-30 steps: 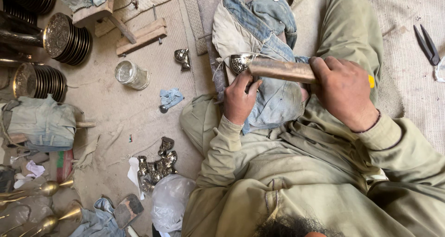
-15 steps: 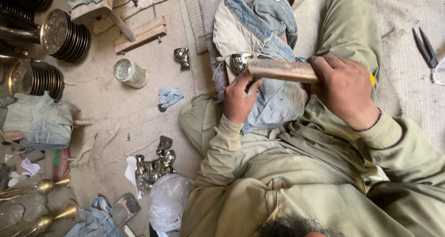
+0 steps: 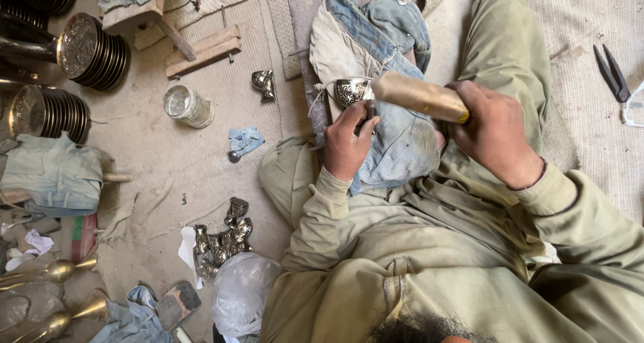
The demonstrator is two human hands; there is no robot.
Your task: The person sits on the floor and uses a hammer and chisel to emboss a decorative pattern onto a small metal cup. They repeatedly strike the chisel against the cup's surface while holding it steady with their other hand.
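Note:
My left hand [image 3: 347, 141] presses a small engraved silver metal piece [image 3: 353, 91] against a pad of worn denim cloth [image 3: 396, 135] on my lap, and seems to pinch a thin tool against it. My right hand [image 3: 493, 131] is closed around a thick wooden handle [image 3: 419, 96] that points left, its end just beside the metal piece. Both forearms wear olive sleeves.
A pile of small silver metal parts [image 3: 221, 239] lies on the floor at lower left, one more [image 3: 263, 82] farther up. A glass jar [image 3: 188, 106], stacks of engraved round plates [image 3: 90, 47], wooden blocks [image 3: 201, 50], brass pieces [image 3: 50, 272], a plastic bag [image 3: 241, 292] and black shears [image 3: 612, 71] surround me.
The wooden handle and my right hand shifted slightly; the left hand stays on the metal piece. The view drifted a little.

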